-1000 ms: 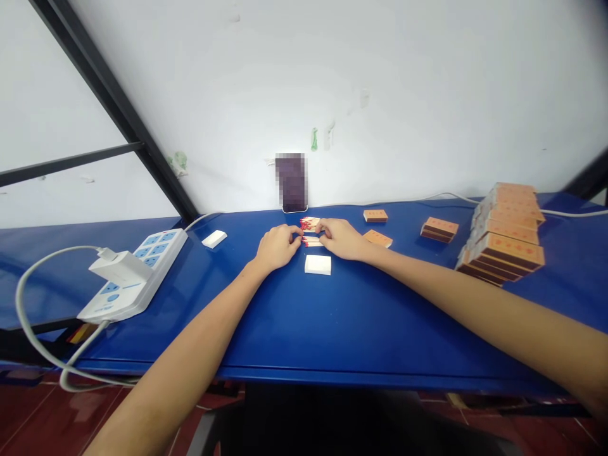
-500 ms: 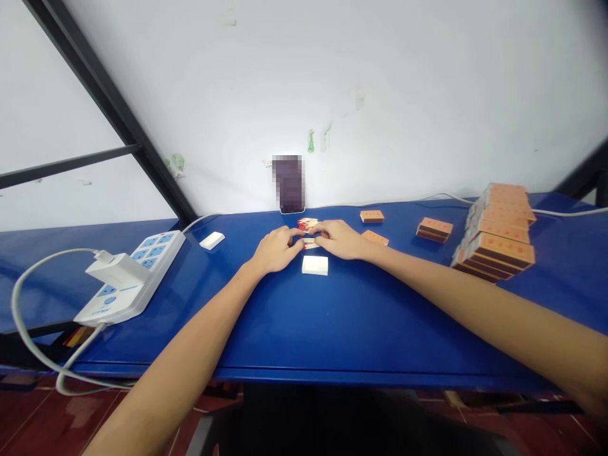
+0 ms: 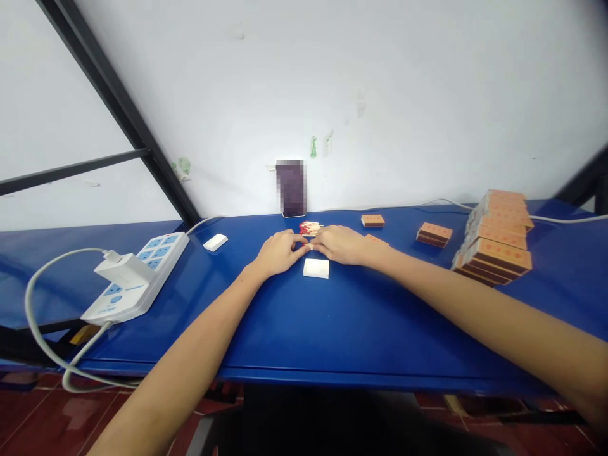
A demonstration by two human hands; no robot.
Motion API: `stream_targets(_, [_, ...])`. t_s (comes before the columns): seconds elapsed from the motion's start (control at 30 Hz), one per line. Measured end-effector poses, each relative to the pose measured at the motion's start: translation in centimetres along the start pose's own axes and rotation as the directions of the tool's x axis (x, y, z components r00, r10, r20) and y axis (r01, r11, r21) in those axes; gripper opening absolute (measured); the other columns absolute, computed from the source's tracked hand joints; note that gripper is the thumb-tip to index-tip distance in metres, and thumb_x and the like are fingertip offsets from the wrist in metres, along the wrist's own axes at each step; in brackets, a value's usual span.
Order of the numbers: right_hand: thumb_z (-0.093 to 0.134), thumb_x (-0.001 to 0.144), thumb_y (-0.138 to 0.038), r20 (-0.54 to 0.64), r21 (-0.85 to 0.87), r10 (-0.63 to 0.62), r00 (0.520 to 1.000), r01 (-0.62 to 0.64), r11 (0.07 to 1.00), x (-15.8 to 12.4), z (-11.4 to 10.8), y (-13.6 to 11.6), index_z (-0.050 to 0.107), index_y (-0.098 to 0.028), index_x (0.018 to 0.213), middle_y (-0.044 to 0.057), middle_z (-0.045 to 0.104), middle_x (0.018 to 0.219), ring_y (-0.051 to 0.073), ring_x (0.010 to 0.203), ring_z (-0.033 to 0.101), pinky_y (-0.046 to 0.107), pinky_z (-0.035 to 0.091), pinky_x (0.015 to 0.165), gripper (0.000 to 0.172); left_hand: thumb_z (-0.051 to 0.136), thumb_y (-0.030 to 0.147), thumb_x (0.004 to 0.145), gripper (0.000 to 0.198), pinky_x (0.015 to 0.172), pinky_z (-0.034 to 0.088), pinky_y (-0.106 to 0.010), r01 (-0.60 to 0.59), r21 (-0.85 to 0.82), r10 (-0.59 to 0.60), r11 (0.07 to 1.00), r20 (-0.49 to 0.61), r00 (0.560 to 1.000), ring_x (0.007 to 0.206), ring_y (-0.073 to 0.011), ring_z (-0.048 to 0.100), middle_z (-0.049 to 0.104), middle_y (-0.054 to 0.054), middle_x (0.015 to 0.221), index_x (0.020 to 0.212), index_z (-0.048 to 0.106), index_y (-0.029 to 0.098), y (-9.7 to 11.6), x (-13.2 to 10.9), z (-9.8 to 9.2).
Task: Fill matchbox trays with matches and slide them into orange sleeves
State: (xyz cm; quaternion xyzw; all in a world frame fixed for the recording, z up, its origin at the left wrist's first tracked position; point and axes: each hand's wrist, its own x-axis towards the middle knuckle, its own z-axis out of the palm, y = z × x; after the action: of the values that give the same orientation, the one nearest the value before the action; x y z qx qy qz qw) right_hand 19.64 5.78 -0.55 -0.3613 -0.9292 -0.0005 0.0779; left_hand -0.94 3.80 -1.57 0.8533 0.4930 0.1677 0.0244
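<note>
left hand (image 3: 279, 252): thumb and forefinger drawn nearly together, pinching the near end of a small pale bundle (image 3: 311, 246), matchsticks by its look. right hand (image 3: 342, 244): curled, its fingertips closed on the opposite end; the bundle is mostly covered by fingers, so the count cannot be told.

positions are read from the bundle, 12 o'clock pointing to the wall. a pile of red-tipped matches (image 3: 310, 228) lies at 12, just beyond the fingers. a small white box (image 3: 316, 268) sits at 6, near both hands; a white block (image 3: 215, 242) lies at 9, well apart. at 2 is an orange matchbox (image 3: 372, 220); at 3, well apart, a large stack of matchboxes (image 3: 498, 244). all rest on the blue table (image 3: 332, 329).
</note>
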Motion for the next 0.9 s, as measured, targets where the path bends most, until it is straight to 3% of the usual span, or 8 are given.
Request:
stream_targets(0.57, [0.046, 0.099, -0.028, 0.048, -0.186, -0.01, 0.999, 0.019, 0.982, 0.3, -1.1, -0.8, 0.071, -0.016, 0.098, 0.013, 0.069, 0.107, 0.025, 0.09, 0.066, 0.032, 0.041, 0.07, 0.028, 0.044, 0.041, 0.099, 0.03, 0.072, 0.047, -0.032, -0.083, 0.107, 0.084, 0.991, 0.001, 0.996, 0.082, -0.0212, 0.062, 0.063, -0.007, 0.097, 0.1, 0.065, 0.02, 0.7, -0.2, 0.0])
stream_targets(0.9, [0.041, 0.1, -0.025, -0.049, -0.168, -0.051, 0.998, 0.042, 0.985, 0.3, -0.1, -0.7, 0.067, -0.014, 0.102, 0.014, 0.07, 0.105, 0.023, 0.084, 0.067, 0.033, 0.041, 0.069, 0.028, 0.034, 0.041, 0.102, 0.032, 0.079, 0.05, -0.037, -0.096, 0.157, 0.081, 0.983, 0.097, 0.992, 0.092, -0.0254, 0.064, 0.065, -0.01, 0.103, 0.103, 0.056, 0.018, 0.9, -0.3, -0.2])
